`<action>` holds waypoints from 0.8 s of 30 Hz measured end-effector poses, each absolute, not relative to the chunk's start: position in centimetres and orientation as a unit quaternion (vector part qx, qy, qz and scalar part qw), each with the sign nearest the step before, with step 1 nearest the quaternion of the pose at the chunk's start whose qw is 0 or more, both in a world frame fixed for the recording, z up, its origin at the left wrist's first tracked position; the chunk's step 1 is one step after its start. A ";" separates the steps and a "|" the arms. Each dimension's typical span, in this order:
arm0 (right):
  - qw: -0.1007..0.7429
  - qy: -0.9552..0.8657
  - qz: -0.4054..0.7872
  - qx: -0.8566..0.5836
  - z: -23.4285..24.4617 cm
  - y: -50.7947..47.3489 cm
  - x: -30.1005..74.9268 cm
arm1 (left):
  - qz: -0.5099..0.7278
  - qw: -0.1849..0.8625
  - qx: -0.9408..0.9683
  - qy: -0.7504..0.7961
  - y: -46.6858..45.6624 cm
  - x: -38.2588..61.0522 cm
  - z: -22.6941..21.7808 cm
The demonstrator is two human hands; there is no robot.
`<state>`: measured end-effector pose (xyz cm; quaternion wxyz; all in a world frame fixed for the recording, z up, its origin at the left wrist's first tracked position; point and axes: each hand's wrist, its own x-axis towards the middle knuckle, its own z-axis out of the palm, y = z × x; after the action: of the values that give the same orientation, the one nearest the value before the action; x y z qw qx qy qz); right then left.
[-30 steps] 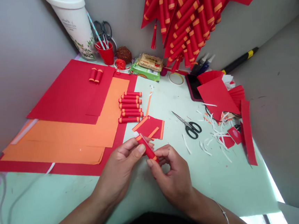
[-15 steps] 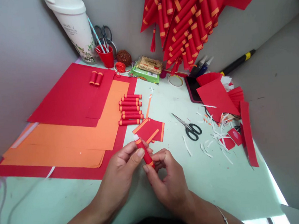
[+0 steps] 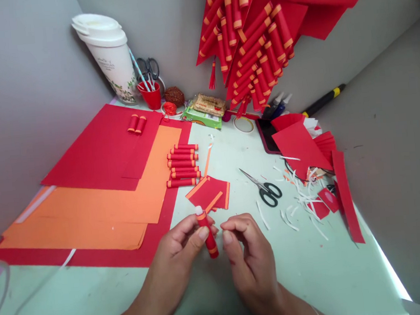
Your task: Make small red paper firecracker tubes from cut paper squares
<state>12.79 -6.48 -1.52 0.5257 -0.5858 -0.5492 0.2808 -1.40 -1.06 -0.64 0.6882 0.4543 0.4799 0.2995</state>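
My left hand (image 3: 183,248) grips a red paper roll (image 3: 209,240) with orange bands at its ends; a white tip sticks out of its top. Just right of the roll, my right hand (image 3: 250,257) is curled, thumb near the forefinger, apart from the roll, and I see nothing between its fingers. Beyond the hands lie flat red paper pieces (image 3: 218,188) with orange strips along their edges. Several finished-looking paper rolls (image 3: 183,163) rest in a column behind them. Black-handled scissors (image 3: 268,191) lie splayed slightly to the right.
Large red sheets (image 3: 95,148) and orange sheets (image 3: 90,217) cover the left side. White paper scraps (image 3: 305,193) and red paper lie at right near a phone (image 3: 267,135). A white cup (image 3: 111,63) stands at the back; bundled rolls (image 3: 252,51) hang on the wall.
My right hand has let go of the roll's lower end and moved slightly right. The roll stands more upright in my left hand. The view has tilted up a little.
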 end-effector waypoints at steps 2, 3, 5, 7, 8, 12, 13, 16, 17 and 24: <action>0.525 -0.548 0.278 -0.589 -1.4 -6.5 12.8 | 0.295 0.678 0.479 0.473 -1.1 -1.4 -0.4; 0.525 -0.548 0.276 -0.590 -1.4 -6.5 12.8 | 0.294 0.676 0.488 0.467 -1.1 -1.3 -0.3; 0.526 -0.546 0.272 -0.593 -1.4 -6.5 12.8 | 0.293 0.681 0.495 0.453 -1.2 -1.3 -0.1; 0.528 -0.549 0.264 -0.592 -1.4 -6.5 12.9 | 0.292 0.686 0.496 0.446 -1.2 -1.3 0.0; 0.529 -0.552 0.261 -0.590 -1.4 -6.5 12.9 | 0.293 0.685 0.496 0.446 -1.3 -1.3 0.1; 0.528 -0.567 0.250 -0.580 -1.4 -6.4 12.9 | 0.289 0.668 0.519 0.449 -1.4 -1.1 0.4; 0.528 -0.569 0.249 -0.580 -1.4 -6.4 12.9 | 0.286 0.665 0.525 0.448 -1.4 -1.1 0.4; 0.526 -0.571 0.248 -0.580 -1.3 -6.4 12.8 | 0.286 0.656 0.536 0.448 -1.6 -1.0 0.4; 0.526 -0.570 0.247 -0.581 -1.3 -6.4 12.8 | 0.288 0.652 0.537 0.450 -1.7 -1.0 0.4; 0.538 -0.540 0.261 -0.593 -1.2 -6.2 12.6 | 0.300 0.625 0.545 0.472 -2.0 -1.0 -0.2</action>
<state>12.61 -6.17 -1.24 0.5379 -0.5929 -0.5397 0.2606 -1.00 -1.98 -0.23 0.6250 0.5449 0.4719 0.2996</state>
